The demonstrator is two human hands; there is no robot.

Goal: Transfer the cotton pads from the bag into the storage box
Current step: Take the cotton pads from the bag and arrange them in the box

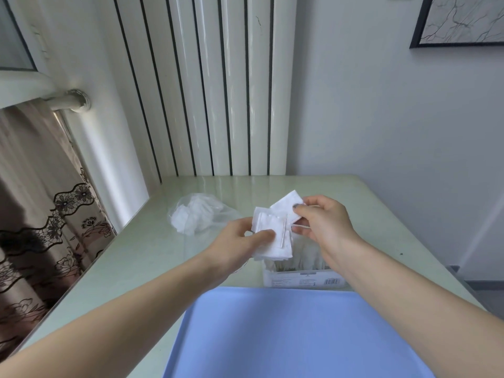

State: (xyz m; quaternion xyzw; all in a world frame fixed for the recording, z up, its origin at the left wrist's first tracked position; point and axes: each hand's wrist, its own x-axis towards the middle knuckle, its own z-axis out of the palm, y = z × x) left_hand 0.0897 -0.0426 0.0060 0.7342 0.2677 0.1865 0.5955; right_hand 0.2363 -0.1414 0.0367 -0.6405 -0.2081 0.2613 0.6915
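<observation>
Pale green glass-topped table, radiator wall behind, lace curtain hanging at far left. Clear plastic bag is lying left of centre, white cotton pads bunched inside it. Left hand is pinching a stack of square cotton pads between thumb and curled fingers, just above the clear storage box. Right hand is pinching a single pad by its edge, peeling it off the stack. Step judged: mid-transfer, pads out and over the box. Next move calls for lowering them into the box's open top. Blue tray is sitting nearest.
</observation>
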